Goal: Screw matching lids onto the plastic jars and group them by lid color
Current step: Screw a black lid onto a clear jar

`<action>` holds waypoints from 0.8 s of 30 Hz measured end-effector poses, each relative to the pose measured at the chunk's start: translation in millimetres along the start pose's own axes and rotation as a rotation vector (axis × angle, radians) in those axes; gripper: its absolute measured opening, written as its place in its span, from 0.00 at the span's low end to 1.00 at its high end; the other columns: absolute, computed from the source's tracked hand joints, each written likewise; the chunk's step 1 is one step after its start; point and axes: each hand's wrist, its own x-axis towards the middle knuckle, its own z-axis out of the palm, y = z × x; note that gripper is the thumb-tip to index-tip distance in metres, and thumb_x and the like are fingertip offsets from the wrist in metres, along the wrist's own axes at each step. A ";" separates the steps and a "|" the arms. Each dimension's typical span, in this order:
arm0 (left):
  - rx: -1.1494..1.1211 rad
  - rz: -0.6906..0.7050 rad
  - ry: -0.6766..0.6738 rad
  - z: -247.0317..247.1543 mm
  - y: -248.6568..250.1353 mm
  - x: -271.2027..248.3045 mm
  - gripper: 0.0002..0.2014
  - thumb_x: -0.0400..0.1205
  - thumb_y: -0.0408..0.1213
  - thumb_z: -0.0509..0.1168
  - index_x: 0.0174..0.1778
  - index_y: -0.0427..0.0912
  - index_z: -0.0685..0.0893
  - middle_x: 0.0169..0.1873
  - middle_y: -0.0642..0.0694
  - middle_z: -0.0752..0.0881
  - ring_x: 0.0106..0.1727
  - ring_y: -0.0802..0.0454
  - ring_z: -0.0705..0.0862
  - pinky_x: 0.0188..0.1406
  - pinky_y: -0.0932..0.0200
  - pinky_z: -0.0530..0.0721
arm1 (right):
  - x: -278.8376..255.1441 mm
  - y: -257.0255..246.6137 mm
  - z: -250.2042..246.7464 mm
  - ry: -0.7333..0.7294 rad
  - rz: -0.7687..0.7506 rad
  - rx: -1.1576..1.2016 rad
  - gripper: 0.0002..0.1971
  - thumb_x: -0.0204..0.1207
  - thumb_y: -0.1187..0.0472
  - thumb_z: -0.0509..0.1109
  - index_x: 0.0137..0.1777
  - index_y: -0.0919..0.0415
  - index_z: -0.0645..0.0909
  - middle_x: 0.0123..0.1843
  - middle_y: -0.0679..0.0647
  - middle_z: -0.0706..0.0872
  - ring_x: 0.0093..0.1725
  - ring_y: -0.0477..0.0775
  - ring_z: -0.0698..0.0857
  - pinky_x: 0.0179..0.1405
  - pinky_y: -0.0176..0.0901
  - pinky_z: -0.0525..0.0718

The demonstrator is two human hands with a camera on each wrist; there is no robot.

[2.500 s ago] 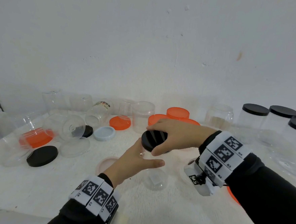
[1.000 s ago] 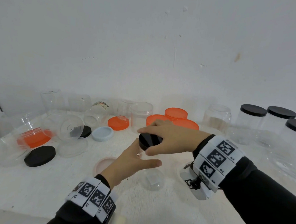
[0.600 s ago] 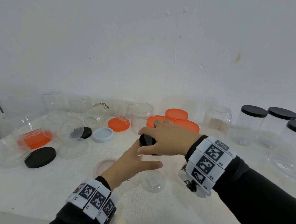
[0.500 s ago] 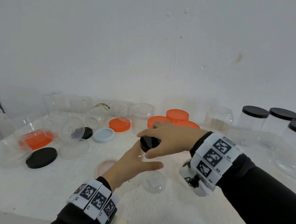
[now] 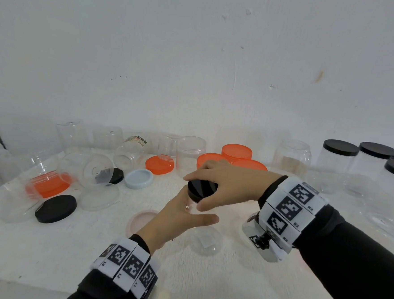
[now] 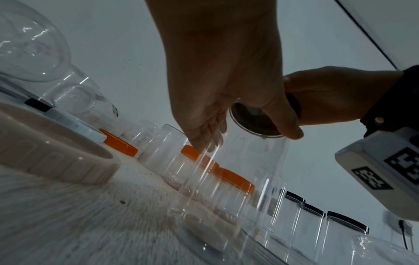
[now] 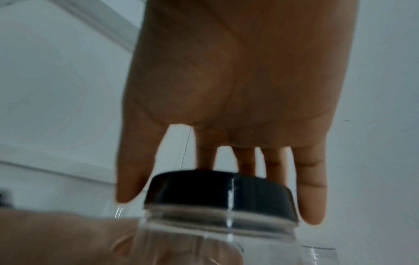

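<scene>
Your right hand [image 5: 229,186] grips the black lid [image 5: 202,189] from above, fingertips [image 7: 311,206] spread round its rim. The lid sits on the mouth of the clear jar [image 6: 238,179], which stands upright on the tabletop [image 5: 44,250] in front of you. Your left hand [image 5: 179,218] holds the jar's upper wall, thumb in front, fingers wrapped behind.

Step looks like tightening the lid. In the right wrist view the jar's neck thread shows just under the lid skirt, so it's probably not fully seated.

To do it well:
- Keep the lid level; a tilt cross-threads it.
- Clamp the jar harder with the left hand, low enough that the thin wall doesn't flex or spin.
- Turn with the fingertips, re-grip, repeat until it stops. Don't overtighten.

Once it's seated, it likely goes with the black-lidded jars [image 5: 337,166] at the far right. Orange lids [image 5: 236,152] sit behind your hands, a loose black lid [image 5: 55,208] and more open jars lie left.
</scene>
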 end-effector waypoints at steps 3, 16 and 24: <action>0.008 -0.009 0.014 -0.2 -1.1 0.2 0.37 0.65 0.54 0.80 0.69 0.69 0.70 0.63 0.68 0.80 0.69 0.67 0.75 0.71 0.58 0.74 | -1.1 0.8 -3.0 -0.018 -0.041 0.025 0.32 0.75 0.46 0.71 0.78 0.34 0.65 0.69 0.45 0.70 0.68 0.51 0.66 0.68 0.52 0.73; 0.022 -0.020 0.015 -0.2 0.6 -0.3 0.42 0.63 0.56 0.80 0.73 0.66 0.68 0.67 0.65 0.79 0.73 0.61 0.73 0.75 0.50 0.73 | -2.0 0.1 -9.9 -0.061 -0.021 0.007 0.34 0.74 0.46 0.73 0.79 0.35 0.64 0.68 0.46 0.70 0.62 0.48 0.71 0.51 0.35 0.73; -0.003 0.006 0.007 1.0 -0.5 0.8 0.41 0.64 0.56 0.80 0.71 0.70 0.69 0.65 0.69 0.80 0.70 0.69 0.75 0.70 0.58 0.73 | 2.3 1.3 2.4 0.070 0.049 -0.123 0.35 0.71 0.28 0.64 0.77 0.37 0.66 0.58 0.48 0.70 0.59 0.51 0.66 0.54 0.47 0.72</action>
